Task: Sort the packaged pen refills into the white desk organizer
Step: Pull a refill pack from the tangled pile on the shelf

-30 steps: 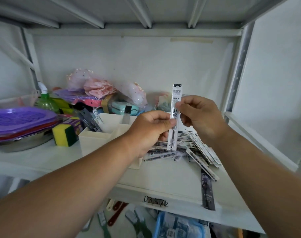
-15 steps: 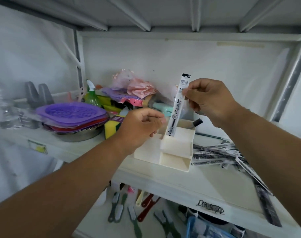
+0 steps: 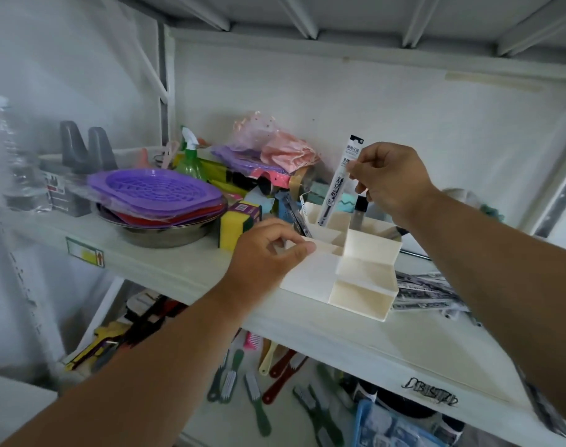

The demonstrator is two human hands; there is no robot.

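Since half a second ago, the refill packet (image 3: 338, 182) has come down so its lower end now dips into a rear compartment of the white desk organizer (image 3: 356, 269), and the left hand (image 3: 268, 253) has dropped onto the organizer's left rim.

Two hands are in view. The right hand (image 3: 388, 179) pinches the one raised packet near its top between thumb and fingertips, the packet tilted slightly with its top toward 1 o'clock. The left hand is curled with thumb and fingers closed on the organizer's left wall.

Inside the organizer, three packets can be counted: the held one, a dark packet (image 3: 360, 211) standing upright just at its 3 o'clock, and another dark packet (image 3: 294, 214) leaning in the rear-left compartment. The front stepped compartments look bare.

At 3 o'clock from the organizer, a loose heap of packets (image 3: 427, 291) lies on the shelf (image 3: 339, 333); their number cannot be told, since the right forearm covers part of the heap.

At 9 o'clock sits one yellow-and-green sponge (image 3: 235, 227), then a metal bowl (image 3: 165, 235) holding stacked purple trays (image 3: 152, 188) over red ones. At 11 o'clock stands one green spray bottle (image 3: 189, 156). Brushes (image 3: 243, 382) lie scattered on the lower level at 6 o'clock.
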